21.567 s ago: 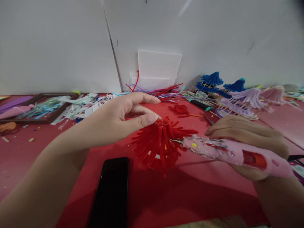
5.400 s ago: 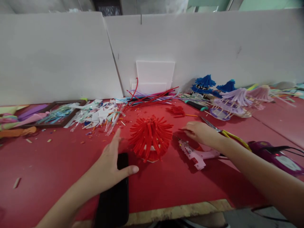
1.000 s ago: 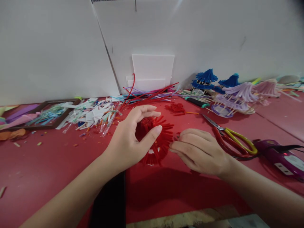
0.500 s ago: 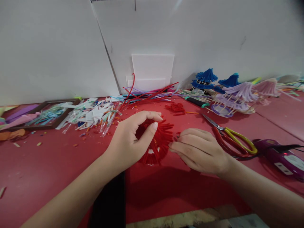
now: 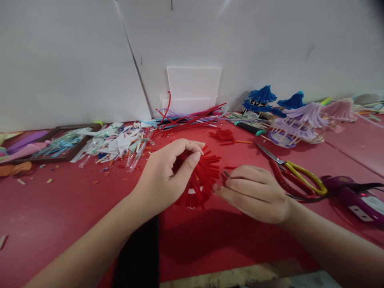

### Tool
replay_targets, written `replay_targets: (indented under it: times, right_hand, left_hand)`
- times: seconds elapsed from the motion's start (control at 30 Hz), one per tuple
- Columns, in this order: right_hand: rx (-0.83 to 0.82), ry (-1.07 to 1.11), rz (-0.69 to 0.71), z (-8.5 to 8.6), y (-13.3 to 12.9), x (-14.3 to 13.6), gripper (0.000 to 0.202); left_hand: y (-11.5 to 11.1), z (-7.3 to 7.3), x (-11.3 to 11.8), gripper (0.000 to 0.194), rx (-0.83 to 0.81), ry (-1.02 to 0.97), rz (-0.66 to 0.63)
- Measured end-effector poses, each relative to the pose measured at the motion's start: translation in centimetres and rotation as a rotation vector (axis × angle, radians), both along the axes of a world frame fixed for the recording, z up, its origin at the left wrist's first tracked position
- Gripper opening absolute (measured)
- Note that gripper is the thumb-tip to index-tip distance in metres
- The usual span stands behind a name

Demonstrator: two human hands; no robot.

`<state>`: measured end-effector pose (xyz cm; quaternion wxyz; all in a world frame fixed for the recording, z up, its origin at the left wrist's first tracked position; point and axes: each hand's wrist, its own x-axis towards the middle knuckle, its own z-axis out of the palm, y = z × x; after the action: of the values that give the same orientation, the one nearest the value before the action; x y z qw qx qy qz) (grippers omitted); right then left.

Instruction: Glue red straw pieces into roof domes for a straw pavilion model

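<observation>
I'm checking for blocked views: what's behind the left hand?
Behind the left hand, the red fringed piece shows within the hand's curve and to the right; the piece's left side is covered.

- Left hand (image 5: 163, 174): fingers (image 5: 188, 145) curved about the red cone (image 5: 209, 165), forefinger and thumb tips close together near its top.
- Right hand (image 5: 255, 192): just right of the cone, fingers bent; a small dark tip (image 5: 227, 174) shows beside them, the rest hidden.
- Phone (image 5: 139, 256): on the red bench (image 5: 225, 240), partly under the left forearm.
- Right: scissors (image 5: 309, 182), power strip (image 5: 334, 186) with a red light.
- Behind: red clump (image 5: 223, 137), cutter (image 5: 249, 128), loose stems (image 5: 192, 125), white boards (image 5: 195, 82) upright.
- Far right: blue models (image 5: 261, 95), lilac model (image 5: 309, 116), pink model (image 5: 341, 110).
- Left: frame (image 5: 58, 159), white scraps (image 5: 120, 142).
</observation>
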<state>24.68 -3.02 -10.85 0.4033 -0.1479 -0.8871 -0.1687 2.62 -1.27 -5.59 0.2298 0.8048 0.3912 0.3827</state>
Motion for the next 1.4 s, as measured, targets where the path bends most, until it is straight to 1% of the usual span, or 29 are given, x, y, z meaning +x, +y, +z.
replay_targets:
  times: [0.17, 0.27, 0.4, 0.47, 0.53, 0.67, 0.87, 1.13, 1.27, 1.4]
  right_hand:
    - [0.015, -0.012, -0.010, 0.0, -0.1, -0.1, 0.011]
    - [-0.001, 0.017, -0.026, 0.0, -0.1, -0.2, 0.011]
    - [-0.049, 0.102, -0.106, 0.1, -0.2, -0.6, 0.007]
    - [-0.069, 0.121, -0.126, 0.2, 0.0, -0.8, 0.011]
    - [-0.072, 0.121, -0.122, 0.4, 0.2, -0.9, 0.014]
    - [-0.067, 0.112, -0.101, 0.4, 0.5, -1.2, 0.015]
    - [-0.073, 0.126, -0.091, 0.1, 0.6, -1.6, 0.013]
    - [-0.127, 0.141, -0.081, -0.2, 0.9, -1.6, 0.020]
    - [-0.134, 0.130, -0.089, -0.4, 0.9, -1.4, 0.020]
    - [-0.146, 0.120, -0.072, -0.5, 0.8, -1.3, 0.021]
  left_hand:
    - [-0.1, 0.0, 0.0, 0.013, 0.027, 0.017, 0.020]
    - [-0.1, 0.1, 0.1, 0.013, 0.035, 0.020, 0.017]
    - [0.0, 0.0, 0.1, 0.013, 0.034, 0.036, 0.023]
    - [-0.1, 0.1, 0.1, 0.014, 0.042, 0.038, 0.028]
    - [-0.2, 0.1, 0.1, 0.018, 0.072, 0.031, 0.024]
    - [-0.4, 0.4, 0.1, 0.024, 0.143, 0.053, 0.035]
    - [-0.4, 0.4, 0.3, 0.024, 0.087, 0.019, 0.094]
    - [-0.4, 0.2, 0.3, 0.024, 0.124, 0.039, 0.108]
    - [-0.4, 0.0, 0.2, 0.026, 0.117, 0.064, 0.094]
    - [-0.3, -0.3, 0.3, 0.039, 0.072, 0.016, 0.032]
